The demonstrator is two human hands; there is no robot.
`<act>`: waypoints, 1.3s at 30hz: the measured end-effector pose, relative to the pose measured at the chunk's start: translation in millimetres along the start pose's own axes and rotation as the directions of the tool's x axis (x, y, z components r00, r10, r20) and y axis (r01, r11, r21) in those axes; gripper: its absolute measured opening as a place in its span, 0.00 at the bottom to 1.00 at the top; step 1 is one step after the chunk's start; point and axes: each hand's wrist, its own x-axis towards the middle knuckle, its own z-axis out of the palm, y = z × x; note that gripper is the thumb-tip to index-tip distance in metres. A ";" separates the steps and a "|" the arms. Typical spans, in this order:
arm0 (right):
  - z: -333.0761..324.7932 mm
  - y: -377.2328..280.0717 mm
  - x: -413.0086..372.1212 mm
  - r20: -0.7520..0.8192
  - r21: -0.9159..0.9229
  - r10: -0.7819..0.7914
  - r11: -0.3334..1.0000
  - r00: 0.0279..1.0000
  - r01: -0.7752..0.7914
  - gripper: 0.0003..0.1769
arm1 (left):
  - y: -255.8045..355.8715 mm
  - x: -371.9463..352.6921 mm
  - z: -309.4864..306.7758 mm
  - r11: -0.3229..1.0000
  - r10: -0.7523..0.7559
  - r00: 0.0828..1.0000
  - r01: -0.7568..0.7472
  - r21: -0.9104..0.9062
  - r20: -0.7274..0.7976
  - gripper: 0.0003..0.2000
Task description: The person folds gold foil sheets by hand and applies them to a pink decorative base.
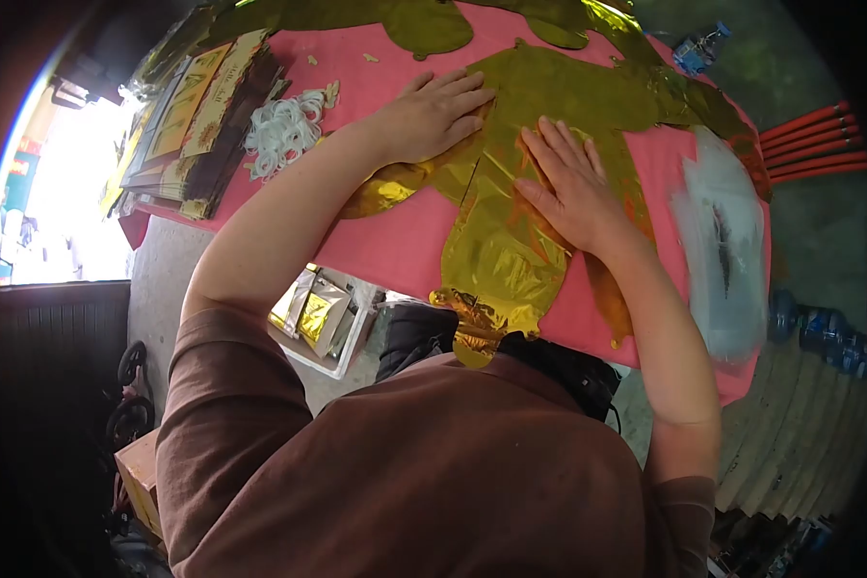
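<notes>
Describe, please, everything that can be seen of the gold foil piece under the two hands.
The gold foil piece is thin, shiny, crinkled film with a lobed outline, spread out flat. It lies on the pink table cover, its lower end hanging over the near edge. The left hand and the right hand press on it, palms down, fingers open.

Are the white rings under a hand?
No, the white rings lie clear of the left hand and right hand, which rest flat on the gold foil balloon.
</notes>
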 end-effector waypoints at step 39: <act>3.4 -21.1 3.7 -0.035 0.009 0.028 1.000 0.999 -0.027 0.34 | -0.7 -9.4 -5.0 0.999 -0.033 0.995 0.037 0.038 -0.091 0.21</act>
